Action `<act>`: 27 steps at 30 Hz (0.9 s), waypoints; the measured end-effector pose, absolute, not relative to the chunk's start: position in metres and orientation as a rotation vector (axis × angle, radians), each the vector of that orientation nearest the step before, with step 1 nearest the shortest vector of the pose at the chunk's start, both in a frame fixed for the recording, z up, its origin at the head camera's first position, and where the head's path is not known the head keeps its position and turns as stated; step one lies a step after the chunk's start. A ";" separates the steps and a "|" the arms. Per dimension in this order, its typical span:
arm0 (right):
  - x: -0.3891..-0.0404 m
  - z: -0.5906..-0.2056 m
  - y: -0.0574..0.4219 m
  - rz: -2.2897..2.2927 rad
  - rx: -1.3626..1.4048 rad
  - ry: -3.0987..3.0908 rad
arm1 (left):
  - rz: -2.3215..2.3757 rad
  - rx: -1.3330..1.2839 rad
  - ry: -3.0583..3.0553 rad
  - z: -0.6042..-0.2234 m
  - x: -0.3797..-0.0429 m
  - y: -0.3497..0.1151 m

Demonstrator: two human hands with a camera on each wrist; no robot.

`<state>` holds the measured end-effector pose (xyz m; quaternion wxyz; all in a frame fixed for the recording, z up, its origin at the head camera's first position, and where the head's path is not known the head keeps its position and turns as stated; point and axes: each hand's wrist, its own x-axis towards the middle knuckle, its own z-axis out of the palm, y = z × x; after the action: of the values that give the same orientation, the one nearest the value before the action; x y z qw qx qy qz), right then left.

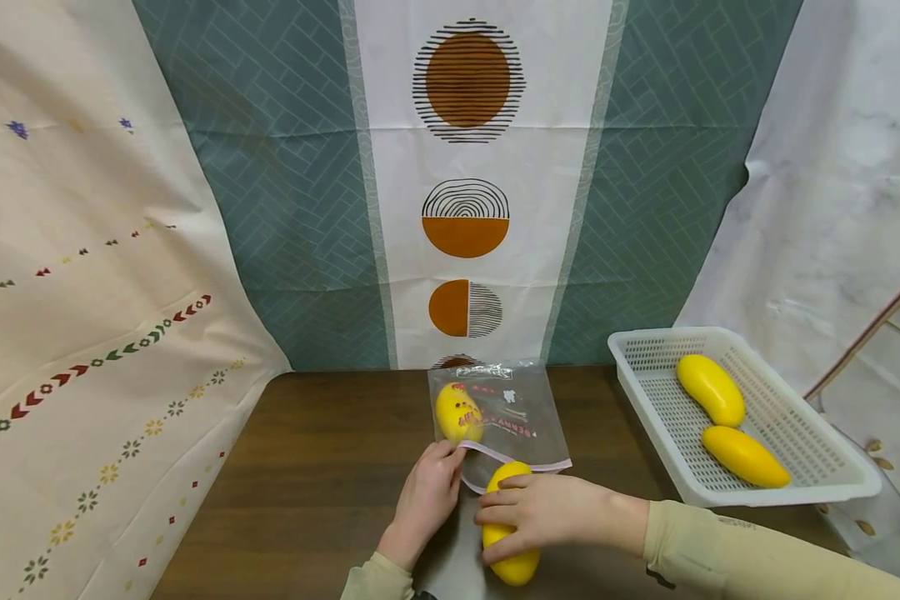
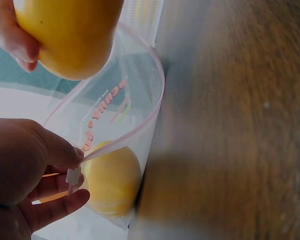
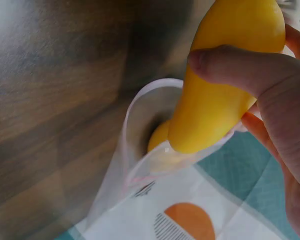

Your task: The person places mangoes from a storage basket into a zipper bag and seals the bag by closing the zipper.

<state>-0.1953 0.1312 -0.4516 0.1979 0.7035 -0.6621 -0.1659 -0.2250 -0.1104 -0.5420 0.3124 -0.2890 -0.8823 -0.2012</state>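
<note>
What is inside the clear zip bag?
One yellow, rounded object lies inside the clear zip bag. The bag's pink print covers part of it, and its underside cannot be seen.

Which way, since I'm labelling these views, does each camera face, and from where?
Head: worn on the head, facing forward and down at the bag, table and basket; left hand, right hand and sleeves show.
Left wrist: on that wrist, facing the bag's open mouth; left hand shows, plus part of the right hand gripping a mango.
Right wrist: on that wrist, facing past that mango into the bag; right hand shows.
Both wrist views share that mango and the bag's mouth.
</note>
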 end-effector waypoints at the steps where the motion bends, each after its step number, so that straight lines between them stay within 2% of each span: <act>1: -0.194 -0.452 0.130 -0.467 1.974 -1.848 | -0.533 -0.765 -2.324 -0.542 -0.225 -0.110; 27: -0.225 -0.475 0.125 -0.799 1.840 -1.976 | -0.564 -0.757 -2.362 -0.539 -0.224 -0.110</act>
<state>-0.2247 0.1250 -0.4746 0.1621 0.6449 -0.6925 -0.2798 -0.2235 -0.1096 -0.5386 0.2947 -0.2844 -0.8874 -0.2118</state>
